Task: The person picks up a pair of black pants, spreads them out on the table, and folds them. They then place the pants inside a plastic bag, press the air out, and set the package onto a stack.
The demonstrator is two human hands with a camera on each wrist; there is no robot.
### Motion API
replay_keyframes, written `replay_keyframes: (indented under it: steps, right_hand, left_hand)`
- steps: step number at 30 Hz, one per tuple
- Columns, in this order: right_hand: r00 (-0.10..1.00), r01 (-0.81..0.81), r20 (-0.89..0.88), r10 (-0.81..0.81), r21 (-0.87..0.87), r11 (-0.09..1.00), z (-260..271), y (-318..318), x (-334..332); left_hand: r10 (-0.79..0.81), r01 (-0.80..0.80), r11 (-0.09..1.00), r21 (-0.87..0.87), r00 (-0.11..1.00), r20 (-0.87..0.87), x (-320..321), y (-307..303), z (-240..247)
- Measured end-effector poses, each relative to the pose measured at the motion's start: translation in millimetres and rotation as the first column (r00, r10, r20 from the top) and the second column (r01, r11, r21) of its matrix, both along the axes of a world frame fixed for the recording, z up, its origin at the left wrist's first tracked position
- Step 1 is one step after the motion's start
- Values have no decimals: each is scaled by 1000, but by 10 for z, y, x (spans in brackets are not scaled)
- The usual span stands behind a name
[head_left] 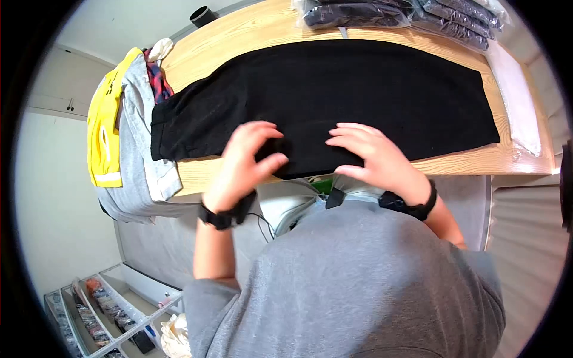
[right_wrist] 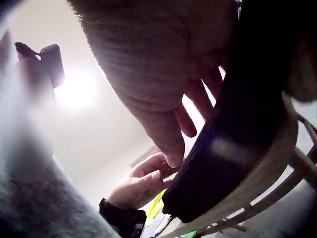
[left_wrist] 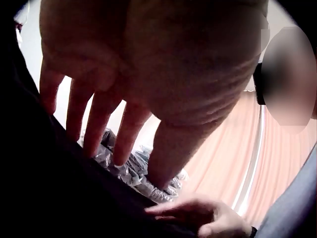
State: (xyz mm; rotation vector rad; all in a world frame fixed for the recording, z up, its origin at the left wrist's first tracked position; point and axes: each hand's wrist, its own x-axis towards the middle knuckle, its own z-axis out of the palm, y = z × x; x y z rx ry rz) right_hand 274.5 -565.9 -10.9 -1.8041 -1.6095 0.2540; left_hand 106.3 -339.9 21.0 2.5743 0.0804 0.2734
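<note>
Black fabric makes up the long garment [head_left: 358,89] that lies spread across the wooden table [head_left: 203,55], its narrower end towards the left and its wide end towards the right. The person's left hand [head_left: 245,156] is over the near part of the garment, left of the middle, its fingers apart from the thumb and slightly bent, gripping nothing. The right hand [head_left: 376,158] is across from it, over the near edge, its fingers spread and pointing left, the thumb apart from them; it too has nothing in its grip. Whether the fingertips of either hand press on the fabric or are just above it, I cannot tell. Each wrist wears a black band. At the left end of the table hang a yellow garment [head_left: 106,134] and a grey garment [head_left: 136,110], with a red and blue checked cloth [head_left: 158,82] beside them, near the black garment's narrow end. Plastic-wrapped packs [head_left: 355,15] of dark cloth lie along the far side, and a white item in clear plastic [head_left: 514,98] is at the right end.
</note>
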Motion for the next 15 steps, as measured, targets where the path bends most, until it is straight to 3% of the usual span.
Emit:
replay_keyframes:
  steps: [2, 4, 5, 6, 8, 10, 11, 12, 14, 15]
  right_hand:
    - [996, 5, 88, -6, 10, 1000, -10, 171, -151]
    - [988, 13, 157, -5, -50, 999, -59, 245, -253]
    - [975, 26, 222, -1, -109, 994, -88, 283, -301]
    - [974, 20, 229, 5, -107, 994, -122, 312, -321]
    - [943, 60, 334, -14, -129, 990, -198, 316, -342]
    - [943, 55, 334, -14, -115, 992, -217, 310, -379]
    - [934, 71, 355, -26, -114, 991, -210, 320, -390]
    - [926, 84, 376, -38, -107, 991, -209, 336, -399]
    - [906, 96, 423, -18, -164, 982, -208, 353, -393]
    - [909, 96, 416, -23, -155, 983, -219, 356, -392]
  left_hand:
    - [101, -104, 993, 63, 994, 45, -50, -285, -75]
    - [103, -99, 992, 76, 994, -40, -95, -351, -301]
    - [99, -73, 979, 190, 987, -128, -133, -419, -370]
    - [95, -82, 977, 197, 994, -57, -167, -488, -367]
    - [3, -4, 1000, -23, 999, -52, -241, -346, -281]
    - [135, -106, 980, -166, 975, 177, -332, 58, -285]
    - [443, -405, 889, -212, 878, 181, -410, 196, -241]
    - [706, -660, 706, -258, 687, 173, -501, 337, -177]
    - [873, -874, 434, -220, 347, 342, -761, 802, -329]
    - [919, -892, 360, -273, 289, 269, -899, 1010, -374]
